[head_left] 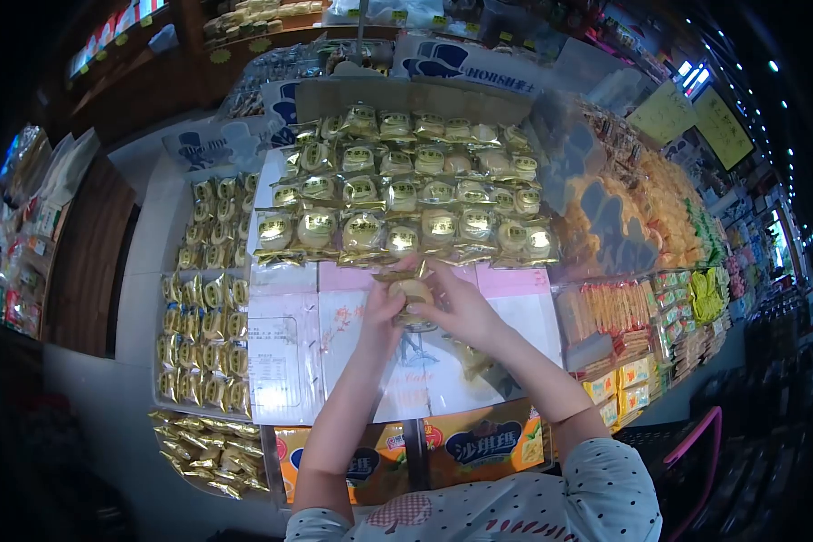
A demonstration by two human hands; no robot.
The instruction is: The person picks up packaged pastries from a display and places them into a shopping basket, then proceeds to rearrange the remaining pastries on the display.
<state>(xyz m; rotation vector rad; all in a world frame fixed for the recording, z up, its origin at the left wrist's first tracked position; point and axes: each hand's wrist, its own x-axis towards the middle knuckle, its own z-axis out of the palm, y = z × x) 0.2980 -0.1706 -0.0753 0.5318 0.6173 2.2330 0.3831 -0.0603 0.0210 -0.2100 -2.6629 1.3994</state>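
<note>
Between my two hands, above a white and pink cardboard box (285, 370), is a round pastry in a clear and gold wrapper (413, 291). My left hand (384, 309) closes on its left side, fingers bent around the edge. On the other side my right hand (456, 305) pinches it with thumb and fingers. Just beyond my fingertips, rows of similar wrapped pastries (363, 232) are lined up on the box. Another wrapped packet (472, 363) lies on the cardboard, partly covered by my right forearm.
Stacked gold packets (203, 352) fill bins on the left, with a loose pile (212, 452) nearer me. To the right are orange snack packs (610, 307) and a clear-covered bin (605, 217). Orange printed boxes (483, 443) stand at the front. A cardboard flap (415, 101) rises behind the rows.
</note>
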